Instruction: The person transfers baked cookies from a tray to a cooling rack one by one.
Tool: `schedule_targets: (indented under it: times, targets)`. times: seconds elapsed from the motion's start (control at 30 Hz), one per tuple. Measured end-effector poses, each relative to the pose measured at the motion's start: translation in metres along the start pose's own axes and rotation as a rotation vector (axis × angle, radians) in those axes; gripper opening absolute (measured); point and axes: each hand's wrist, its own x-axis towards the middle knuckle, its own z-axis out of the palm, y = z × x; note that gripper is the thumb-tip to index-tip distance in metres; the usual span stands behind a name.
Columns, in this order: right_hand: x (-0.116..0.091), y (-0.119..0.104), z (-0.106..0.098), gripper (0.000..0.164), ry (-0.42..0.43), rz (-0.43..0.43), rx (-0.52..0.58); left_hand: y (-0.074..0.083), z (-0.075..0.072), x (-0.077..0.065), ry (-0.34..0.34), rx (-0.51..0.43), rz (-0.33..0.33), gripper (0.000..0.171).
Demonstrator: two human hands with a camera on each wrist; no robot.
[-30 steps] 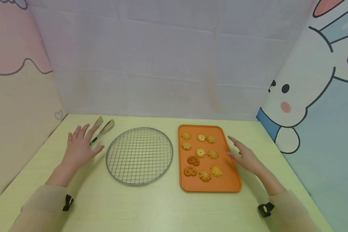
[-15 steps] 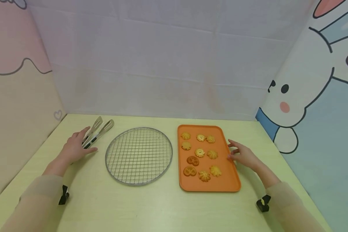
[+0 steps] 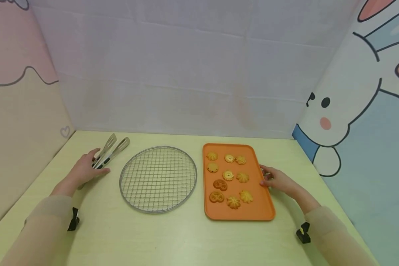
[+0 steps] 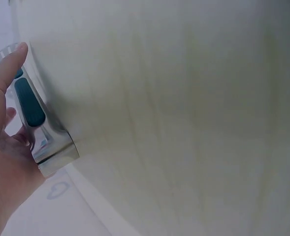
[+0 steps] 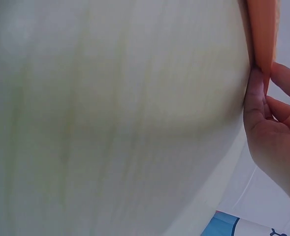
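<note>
In the head view my left hand [image 3: 83,171] lies over the handle end of metal tongs [image 3: 105,155], whose slotted heads point away to the back. Up close in the left wrist view, the tongs [image 4: 34,108] with their dark green grip pad sit between my thumb and curled fingers. My right hand [image 3: 279,182] pinches the right edge of an orange tray [image 3: 259,207]. The right wrist view shows fingers under the tray's rim [image 5: 261,34] and the thumb on its other side. Several cookies [image 3: 242,177], some pretzel-shaped [image 3: 217,197], rest on the tray.
A round wire cooling rack [image 3: 158,179] lies between the tongs and the tray on the pale yellow table [image 3: 173,240]. A white back wall [image 3: 186,74] and printed side walls, one with a rabbit [image 3: 339,122], enclose the table.
My left hand has come down onto the tongs, its spread fingers closing round them. My right hand has moved slightly toward me and its fingers have closed on the tray's edge.
</note>
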Motion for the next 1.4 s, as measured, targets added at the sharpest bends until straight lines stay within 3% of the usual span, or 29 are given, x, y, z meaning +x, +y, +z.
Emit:
schedule_targets:
  times: [0.27, 0.47, 0.77, 1.17, 1.4]
  targets:
    - [-0.003, 0.003, 0.001, 0.071, -0.006, 0.005, 0.059, 0.0, 0.001, 0.005, -0.035, -0.022, -0.061, 0.092]
    - [0.0, 0.004, 0.002, 0.071, 0.0, 0.027, 0.067, 0.001, 0.002, 0.009, 0.001, 0.041, -0.081, 0.085]
    - [0.007, 0.007, 0.001, 0.072, -0.005, 0.043, 0.066, 0.0, 0.001, 0.01, -0.037, 0.059, -0.095, 0.08]
    - [0.005, 0.007, 0.002, 0.072, -0.001, 0.053, 0.147, 0.0, -0.005, 0.005, 0.115, 0.044, -0.063, 0.065]
    - [0.003, 0.009, 0.002, 0.072, 0.004, 0.049, 0.166, 0.008, -0.002, 0.003, 0.13, 0.073, -0.067, 0.065]
